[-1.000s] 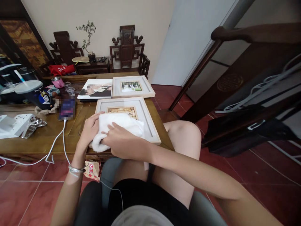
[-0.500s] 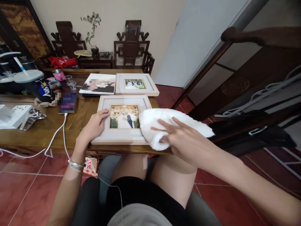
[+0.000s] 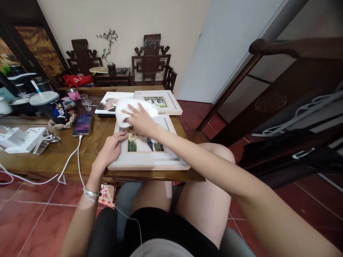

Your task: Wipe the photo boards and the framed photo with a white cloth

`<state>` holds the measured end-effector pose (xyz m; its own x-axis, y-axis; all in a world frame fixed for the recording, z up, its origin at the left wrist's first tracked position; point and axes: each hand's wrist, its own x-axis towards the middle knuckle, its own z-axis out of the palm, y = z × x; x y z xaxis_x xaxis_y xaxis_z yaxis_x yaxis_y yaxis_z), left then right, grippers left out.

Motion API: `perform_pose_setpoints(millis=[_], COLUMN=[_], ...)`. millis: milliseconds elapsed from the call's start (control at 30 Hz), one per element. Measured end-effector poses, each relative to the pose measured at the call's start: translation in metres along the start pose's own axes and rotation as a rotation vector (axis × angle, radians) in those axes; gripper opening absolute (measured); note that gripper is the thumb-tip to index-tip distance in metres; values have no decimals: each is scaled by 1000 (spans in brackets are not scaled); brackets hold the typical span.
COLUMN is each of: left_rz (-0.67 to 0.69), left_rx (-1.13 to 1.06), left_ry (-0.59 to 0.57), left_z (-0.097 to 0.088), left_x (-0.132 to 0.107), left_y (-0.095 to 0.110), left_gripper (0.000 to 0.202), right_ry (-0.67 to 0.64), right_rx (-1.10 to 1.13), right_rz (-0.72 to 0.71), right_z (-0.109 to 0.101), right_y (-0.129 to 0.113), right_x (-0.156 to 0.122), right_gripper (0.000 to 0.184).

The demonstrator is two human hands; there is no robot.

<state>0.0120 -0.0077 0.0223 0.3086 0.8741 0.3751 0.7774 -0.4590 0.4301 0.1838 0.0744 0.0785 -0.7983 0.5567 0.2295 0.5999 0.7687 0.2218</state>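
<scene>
A light wooden picture frame (image 3: 150, 167) lies flat at the table's near edge, a photo in a white mat inside it. My left hand (image 3: 110, 148) rests on its left side, fingers stretched out over the border. At the frame's far left corner, my right hand (image 3: 140, 119) presses a fluffy white cloth (image 3: 122, 110) with spread fingers; part of the cloth is bunched under the palm. My right forearm crosses above the frame and hides part of its right side. Behind lie a second framed photo (image 3: 171, 101) and a photo panel (image 3: 103, 106), partly covered by the cloth.
On the wooden table (image 3: 88, 162), a phone (image 3: 82, 124) is plugged into a white cable. A power strip (image 3: 29, 139), a lidded black cup (image 3: 55, 107), clear plastic cups (image 3: 87, 104) and a pink mug (image 3: 73, 94) stand to the left. Carved chairs (image 3: 152, 59) are behind.
My right hand has swept the white cloth from the frame's right side to its far left corner. My left hand stays on the left border. The view has tilted slightly.
</scene>
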Motion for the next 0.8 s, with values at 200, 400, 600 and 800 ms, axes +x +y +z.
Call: perform_pose_setpoints(millis=[200, 400, 600, 800], left_rz=[18, -3, -6, 9], left_rx=[-36, -57, -59, -27], left_ry=[-3, 17, 31, 56], left_z=[-1, 1, 2, 3], left_x=[-1, -2, -1, -1], left_y=[2, 0, 0, -1], left_gripper=[55, 51, 50, 48], right_ry=[-136, -275, -339, -356], right_rx=[79, 29, -17, 110], right_rz=[21, 223, 354, 210], right_z=[16, 9, -5, -33], right_y=[4, 49, 76, 37], right_x=[13, -43, -101, -148], right_gripper=[40, 44, 52, 48])
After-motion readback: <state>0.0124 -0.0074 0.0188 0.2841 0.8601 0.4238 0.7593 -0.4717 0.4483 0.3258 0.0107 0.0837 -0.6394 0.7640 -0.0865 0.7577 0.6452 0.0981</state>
